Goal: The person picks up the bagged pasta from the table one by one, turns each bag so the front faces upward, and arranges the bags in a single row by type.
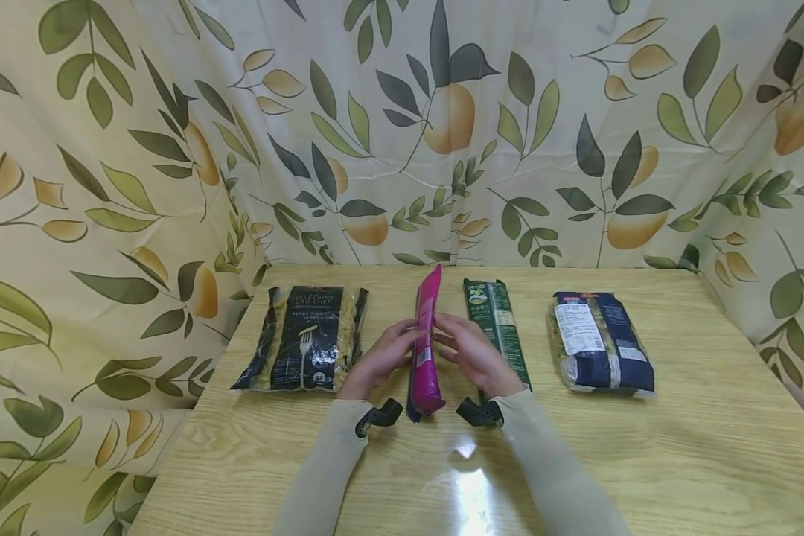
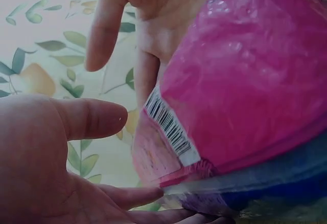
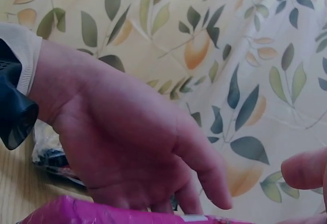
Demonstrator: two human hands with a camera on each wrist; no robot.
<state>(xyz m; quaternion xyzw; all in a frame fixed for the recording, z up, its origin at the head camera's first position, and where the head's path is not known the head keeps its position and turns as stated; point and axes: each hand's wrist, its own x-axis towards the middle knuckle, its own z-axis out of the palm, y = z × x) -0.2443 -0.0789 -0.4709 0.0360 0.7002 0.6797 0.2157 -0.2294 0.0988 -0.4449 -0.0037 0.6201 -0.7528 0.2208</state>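
Two hands [image 2: 51, 157] at a pink packet [image 2: 255, 81]; slanted barcode label [image 2: 171, 132]; leafy cloth [image 2: 38, 78] behind

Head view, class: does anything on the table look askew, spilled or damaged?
Only the pink packet looks odd: it is edge-up between the left hand and right hand, whereas the Penne Rigate bag, green packet and navy pasta bag lie flat. The hands probably explain it; no spill or tear shows.
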